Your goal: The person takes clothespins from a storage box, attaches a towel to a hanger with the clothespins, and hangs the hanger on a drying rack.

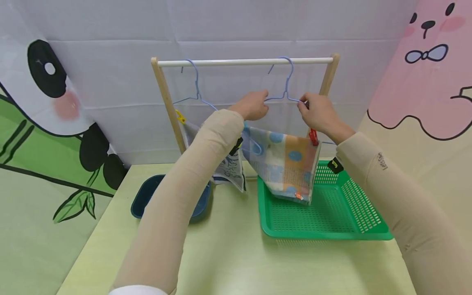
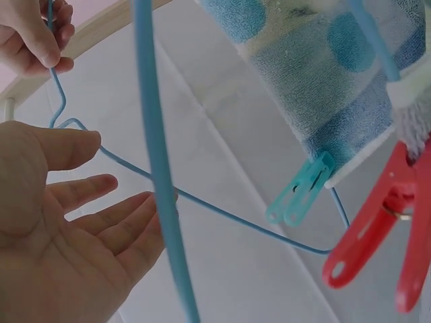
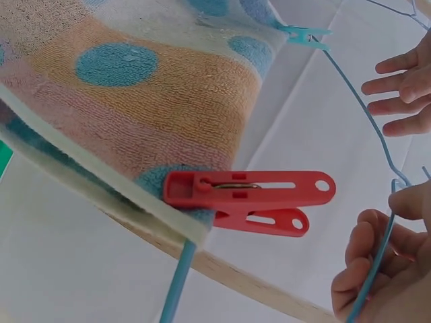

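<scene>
A blue wire hanger hooks over the white rail of a small rack. From its lower bar hangs a patterned towel with blue dots and orange and pale blocks. A red clothespin clips one corner of the towel and a teal clothespin another. My right hand pinches the hanger's right shoulder between thumb and fingers. At the other shoulder, my left hand is close to the wire; in the left wrist view its fingers are spread and relaxed, not gripping.
The rack's rail sits on wooden legs. A second blue hanger at left carries a pale cloth with dark drawing, clipped by a yellow clothespin. On the table stand a green basket and a dark blue basin.
</scene>
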{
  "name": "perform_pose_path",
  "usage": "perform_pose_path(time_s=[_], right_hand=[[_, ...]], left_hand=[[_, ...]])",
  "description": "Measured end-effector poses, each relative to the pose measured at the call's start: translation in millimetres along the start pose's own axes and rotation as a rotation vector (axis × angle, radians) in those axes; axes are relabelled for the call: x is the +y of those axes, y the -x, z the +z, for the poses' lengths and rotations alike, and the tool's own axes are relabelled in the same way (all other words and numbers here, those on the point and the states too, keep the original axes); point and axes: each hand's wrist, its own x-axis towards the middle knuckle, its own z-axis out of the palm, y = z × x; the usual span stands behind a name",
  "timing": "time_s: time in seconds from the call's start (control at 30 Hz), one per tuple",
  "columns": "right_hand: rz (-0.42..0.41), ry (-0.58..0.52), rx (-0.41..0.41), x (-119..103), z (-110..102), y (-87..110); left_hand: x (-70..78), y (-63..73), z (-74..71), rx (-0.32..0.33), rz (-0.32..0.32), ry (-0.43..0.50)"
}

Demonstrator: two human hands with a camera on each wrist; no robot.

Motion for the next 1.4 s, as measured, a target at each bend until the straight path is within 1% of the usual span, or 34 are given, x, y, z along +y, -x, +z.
perform_pose_path(time_s=[0.2,0.3,0.43,0.57,0.63,0.73,0.9,0.97,1.1,1.27,1.33,1.4], right_hand=[[0.007,0.003,-0.023,1.5,-4.2,4.8],[0.025,-0.007,-0.045,1.8,-8.0,8.1],[0.042,-0.010,-0.075,3.4,-13.8,12.6],[0.037,-0.001,-0.081,7.8,-18.2,16.8],[0.033,0.003,-0.085,10.5,-19.6,19.5],[0.030,0.001,-0.098,14.2,-21.2,23.7],[0.020,0.002,-0.102,18.7,-25.5,32.6],[0.017,0.010,-0.104,20.4,-27.9,36.5],[0.004,0.039,-0.104,23.8,-31.6,43.6],[-0.022,0.089,-0.094,30.7,-32.7,51.1],[-0.027,0.088,-0.095,34.2,-32.4,54.9],[-0.021,0.083,-0.099,38.4,-32.3,59.7]], left_hand=[[-4.0,9.2,-3.0,0.041,0.029,-0.001],[-6.3,16.7,-5.0,0.086,0.059,0.006],[-12.5,27.5,-7.9,0.138,0.095,0.062],[-21.2,38.6,-11.8,0.183,0.117,0.130],[-25.4,44.6,-13.3,0.208,0.135,0.154],[-30.8,54.5,-13.1,0.233,0.168,0.163],[-39.6,73.4,-7.4,0.274,0.224,0.210],[-43.2,81.6,-5.0,0.289,0.237,0.238],[-52.4,97.8,0.1,0.316,0.262,0.251],[-68.2,120.4,9.2,0.321,0.252,0.239],[-75.5,128.8,14.9,0.322,0.251,0.216],[-83.5,135.9,22.5,0.309,0.249,0.205]])
